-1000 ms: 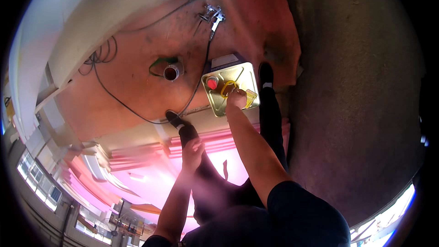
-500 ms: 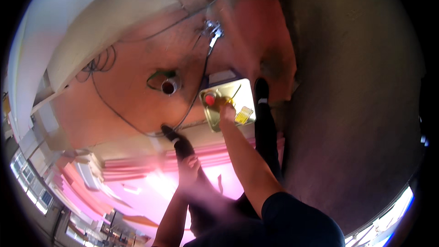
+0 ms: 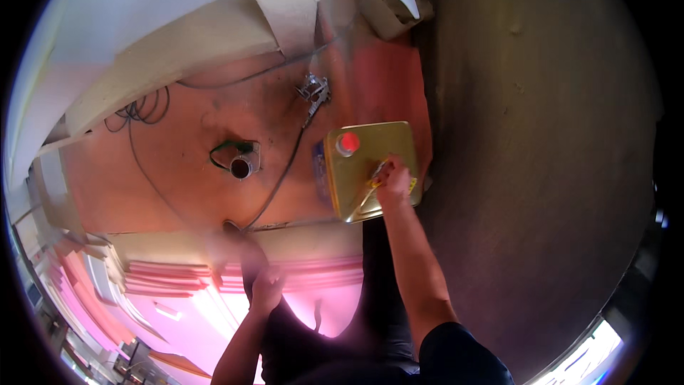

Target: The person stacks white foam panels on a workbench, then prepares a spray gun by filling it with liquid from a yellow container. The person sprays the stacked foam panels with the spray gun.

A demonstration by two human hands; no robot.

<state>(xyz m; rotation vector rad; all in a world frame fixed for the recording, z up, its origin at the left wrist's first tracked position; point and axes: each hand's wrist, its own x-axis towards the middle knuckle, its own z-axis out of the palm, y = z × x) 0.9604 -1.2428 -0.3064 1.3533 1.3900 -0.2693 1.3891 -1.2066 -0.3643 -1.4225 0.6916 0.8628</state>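
Observation:
A square gold metal can (image 3: 360,189) with a red cap (image 3: 348,143) is in front of me, its top facing up. My right hand (image 3: 394,178) is closed around the carrying handle on the can's top. Yellow markings show beside the fingers. The can covers my right foot. My left hand (image 3: 267,289) hangs near my left thigh, fingers curled, with nothing visible in it. A spray gun (image 3: 314,91) lies on the reddish floor, joined to a dark hose (image 3: 288,164). Left of the can stands a small round pot (image 3: 241,166) with dark contents and a green strap.
A coil of thin hose (image 3: 146,108) lies at the far left. A pale box (image 3: 388,11) stands at the back by the dark brown wall (image 3: 541,171) on my right. A large white curved panel (image 3: 178,21) arches across the upper left. Pink folded sheeting (image 3: 171,278) lies nearer me.
The can looks larger and sits further right, its side now showing, with my right hand still on the handle. My left hand has moved left and down. The view has shifted.

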